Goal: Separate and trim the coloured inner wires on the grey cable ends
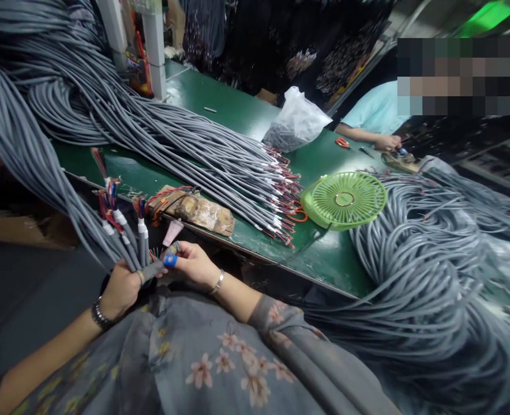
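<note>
Well, right hand [198,265] curled inward.

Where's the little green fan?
In the head view, the green fan sits right of center on the green table, between two bundles of gray cables.

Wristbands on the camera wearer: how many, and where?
2: a dark band on the wrist of the left hand, a silver band on that of the right hand. Sleeves could hide more.

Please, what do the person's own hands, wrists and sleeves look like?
The left hand has a dark linked wristband. The right hand has a silver-coloured wristband and a blue finger wrap; its loose grey sleeve shows pinkish flowers.
</note>
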`<control>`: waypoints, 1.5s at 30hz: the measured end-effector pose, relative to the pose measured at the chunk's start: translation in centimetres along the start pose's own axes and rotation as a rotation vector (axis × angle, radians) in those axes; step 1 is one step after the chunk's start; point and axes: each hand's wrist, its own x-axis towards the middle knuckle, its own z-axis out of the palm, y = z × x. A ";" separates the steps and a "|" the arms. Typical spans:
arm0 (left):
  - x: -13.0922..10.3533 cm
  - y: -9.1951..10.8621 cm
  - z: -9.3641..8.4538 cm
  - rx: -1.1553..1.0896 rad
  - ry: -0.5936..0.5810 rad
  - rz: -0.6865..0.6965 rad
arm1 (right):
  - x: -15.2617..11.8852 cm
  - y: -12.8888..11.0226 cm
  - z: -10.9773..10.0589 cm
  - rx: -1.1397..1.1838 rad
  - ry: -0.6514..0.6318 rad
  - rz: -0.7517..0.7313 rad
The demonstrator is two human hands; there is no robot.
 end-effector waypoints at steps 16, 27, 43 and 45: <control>-0.5 -0.2 0.2 -0.101 0.100 0.053 | 0.6 0.9 0.3 0.147 0.173 0.034; 0.0 1.0 1.0 -0.209 0.122 -0.009 | 3.5 0.2 -0.7 -0.020 0.313 -0.124; 0.7 0.0 0.9 -0.186 0.073 0.009 | 3.9 -0.3 0.6 0.230 0.218 -0.009; 0.7 -0.1 0.9 -0.183 0.078 0.018 | 4.2 -0.4 0.9 0.334 0.222 0.004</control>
